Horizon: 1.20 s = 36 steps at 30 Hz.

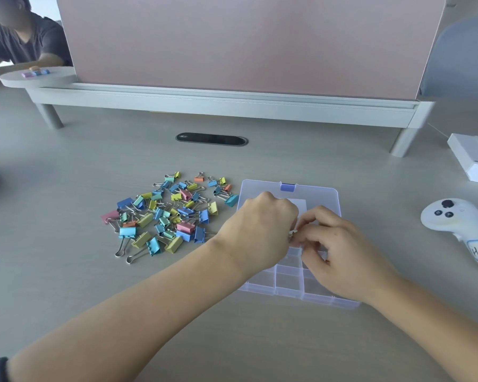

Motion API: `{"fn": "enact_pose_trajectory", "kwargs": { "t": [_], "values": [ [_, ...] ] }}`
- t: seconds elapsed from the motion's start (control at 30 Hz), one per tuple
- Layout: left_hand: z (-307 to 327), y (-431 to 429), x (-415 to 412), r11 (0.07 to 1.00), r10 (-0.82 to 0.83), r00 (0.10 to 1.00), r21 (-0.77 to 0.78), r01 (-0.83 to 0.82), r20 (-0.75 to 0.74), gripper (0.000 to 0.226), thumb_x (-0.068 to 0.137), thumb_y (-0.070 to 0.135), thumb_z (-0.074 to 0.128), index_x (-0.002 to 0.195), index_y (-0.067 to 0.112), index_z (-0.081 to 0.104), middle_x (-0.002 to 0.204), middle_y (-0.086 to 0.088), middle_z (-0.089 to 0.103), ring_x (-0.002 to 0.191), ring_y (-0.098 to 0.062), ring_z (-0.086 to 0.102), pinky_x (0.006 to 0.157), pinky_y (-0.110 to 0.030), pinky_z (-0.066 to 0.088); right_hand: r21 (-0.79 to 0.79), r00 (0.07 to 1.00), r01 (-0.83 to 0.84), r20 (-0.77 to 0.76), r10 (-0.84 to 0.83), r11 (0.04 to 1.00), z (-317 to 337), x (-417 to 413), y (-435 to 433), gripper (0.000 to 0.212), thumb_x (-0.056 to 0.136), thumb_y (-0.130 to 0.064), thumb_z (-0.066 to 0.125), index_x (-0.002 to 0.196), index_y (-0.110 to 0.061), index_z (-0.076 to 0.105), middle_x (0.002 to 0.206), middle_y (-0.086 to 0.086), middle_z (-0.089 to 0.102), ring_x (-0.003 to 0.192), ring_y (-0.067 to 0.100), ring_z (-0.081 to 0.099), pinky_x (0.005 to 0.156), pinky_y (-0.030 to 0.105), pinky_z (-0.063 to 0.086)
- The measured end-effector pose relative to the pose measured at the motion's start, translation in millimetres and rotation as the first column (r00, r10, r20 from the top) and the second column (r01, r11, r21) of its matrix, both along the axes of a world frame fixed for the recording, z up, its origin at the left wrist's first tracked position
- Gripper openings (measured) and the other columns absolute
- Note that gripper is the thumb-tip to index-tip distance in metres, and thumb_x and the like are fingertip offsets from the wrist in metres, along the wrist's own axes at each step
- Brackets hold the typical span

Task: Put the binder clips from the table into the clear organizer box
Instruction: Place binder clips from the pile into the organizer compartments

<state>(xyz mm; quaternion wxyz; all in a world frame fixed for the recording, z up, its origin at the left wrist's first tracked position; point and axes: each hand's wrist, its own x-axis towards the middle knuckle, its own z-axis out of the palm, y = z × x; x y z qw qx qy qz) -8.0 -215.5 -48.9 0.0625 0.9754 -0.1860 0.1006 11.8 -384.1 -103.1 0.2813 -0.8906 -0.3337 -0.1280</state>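
This is an open-plan office. A pale wood-grain desk (66, 161) has an oval cable slot (211, 139) set into its top, and a pink screen (246, 42) stands on a long white shelf (232, 106), dividing it from the place behind. Beyond the screen's left end another person (25, 40) sits at the adjoining desk, a grey-blue chair (461, 56) shows at the right, and coloured binder clips (163, 213) lie in a heap on the desktop.
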Motion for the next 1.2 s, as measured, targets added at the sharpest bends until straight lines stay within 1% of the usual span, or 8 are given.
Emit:
{"fn": "enact_pose_trajectory", "kwargs": {
  "t": [0.17,0.27,0.33,0.43,0.57,0.8,0.93,1.2],
  "values": [
    [1.5,-0.5,-3.2,0.998,-0.038,0.999,0.052,0.036,0.033,0.027,0.089,0.008,0.049,0.111,0.017,0.060,0.096,-0.003,0.066,0.087,-0.024,0.058,0.065,-0.030,0.040,-0.022,1.000,-0.030,0.006,0.030,0.999,-0.5,-0.7,0.2,0.030,0.084,-0.023,0.045,0.095,-0.026,0.073,0.106,-0.017,0.050,0.072,-0.009,0.049,0.068,0.029,0.047],
    [3.2,-1.3,-7.6,0.985,-0.047,0.998,0.168,0.040,0.038,0.030,0.090,0.006,0.046,0.115,0.018,0.056,0.076,-0.001,0.046,0.072,-0.024,0.050,0.055,-0.028,0.035,-0.054,1.000,0.001,0.017,0.000,0.999,-2.3,-0.7,-0.3,0.036,0.084,-0.033,0.038,0.094,-0.033,0.072,0.112,-0.015,0.051,0.092,0.010,0.048,0.085,0.036,0.044],
    [4.4,-1.7,-9.9,0.984,-0.051,0.998,0.170,0.047,0.021,0.033,0.090,0.005,0.045,0.118,0.019,0.054,0.071,0.000,0.036,0.070,-0.024,0.045,0.055,-0.028,0.034,-0.069,1.000,0.019,0.010,-0.019,0.997,-2.7,-0.4,-0.3,0.037,0.084,-0.036,0.037,0.094,-0.037,0.072,0.117,-0.019,0.049,0.096,0.012,0.039,0.091,0.034,0.038],
    [9.1,6.7,-6.7,0.994,-0.104,0.993,0.011,0.105,-0.063,0.030,0.092,0.016,0.050,0.120,0.023,0.058,0.097,0.002,0.065,0.094,-0.021,0.058,0.073,-0.030,0.046,-0.046,1.000,0.026,-0.007,-0.026,0.999,-2.9,-0.4,-0.1,0.033,0.086,-0.044,0.040,0.094,-0.037,0.072,0.119,-0.024,0.049,0.107,0.007,0.037,0.094,0.033,0.034],
    [28.2,42.3,10.5,0.982,-0.005,0.976,-0.185,-0.036,-0.216,0.022,0.089,0.032,0.059,0.111,0.032,0.064,0.099,0.013,0.068,0.099,-0.009,0.058,0.087,-0.023,0.045,-0.045,0.997,0.024,-0.066,-0.027,0.999,-3.4,0.4,-1.1,0.036,0.086,-0.047,0.037,0.088,-0.036,0.070,0.110,-0.026,0.056,0.107,0.006,0.046,0.094,0.033,0.038],
    [26.7,142.1,47.5,0.905,0.409,0.873,-0.001,-0.425,-0.267,0.024,0.086,0.025,0.062,0.108,0.032,0.066,0.111,0.002,0.065,0.099,-0.020,0.061,0.087,-0.033,0.050,-0.028,0.997,0.007,-0.074,-0.009,1.000,-4.7,1.4,-1.6,0.036,0.088,-0.046,0.036,0.088,-0.035,0.071,0.107,-0.027,0.058,0.105,0.000,0.048,0.090,0.028,0.041],
    [22.4,157.8,53.1,0.883,0.460,0.835,0.063,-0.464,-0.300,0.027,0.085,0.032,0.067,0.112,0.028,0.067,0.114,0.001,0.063,0.104,-0.022,0.058,0.091,-0.036,0.048,-0.030,0.996,0.007,-0.085,-0.009,1.000,-3.3,1.2,-1.7,0.036,0.087,-0.046,0.036,0.087,-0.036,0.071,0.107,-0.027,0.058,0.106,-0.001,0.047,0.083,0.018,0.038],
    [-3.5,151.9,59.4,0.886,0.461,0.861,0.050,-0.461,-0.214,0.028,0.081,0.012,0.061,0.106,0.020,0.071,0.095,-0.003,0.066,0.081,-0.024,0.064,0.069,-0.032,0.057,-0.043,0.995,0.010,-0.102,-0.014,0.999,-1.0,-0.7,-1.2,0.026,0.089,-0.036,0.045,0.087,-0.035,0.072,0.106,-0.027,0.059,0.104,0.000,0.048,0.082,0.016,0.037]
  ]
}}
